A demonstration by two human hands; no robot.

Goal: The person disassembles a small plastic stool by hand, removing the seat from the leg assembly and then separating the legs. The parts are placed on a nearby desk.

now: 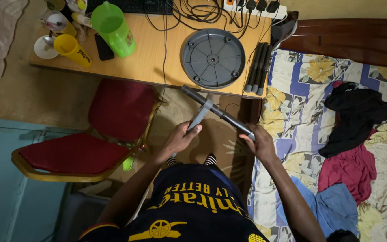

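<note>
Below desk (157,67): left hand (180,139) fingers wrapped round grey crossbar (201,115); right hand (260,143) gripping dark pole (216,110).

Seen from above, the left hand (180,138) grips the grey cross arm (199,117) that branches off a dark pole (216,110), while the right hand (260,142) closes around the pole's lower end. The pole slants over the floor between a red chair (95,134) and a floral bed (301,103). On the wooden desk (157,58) above lie a round grey base (213,58), three dark tubes (258,67), a green jug (113,28) and a yellow cup (72,49).
</note>
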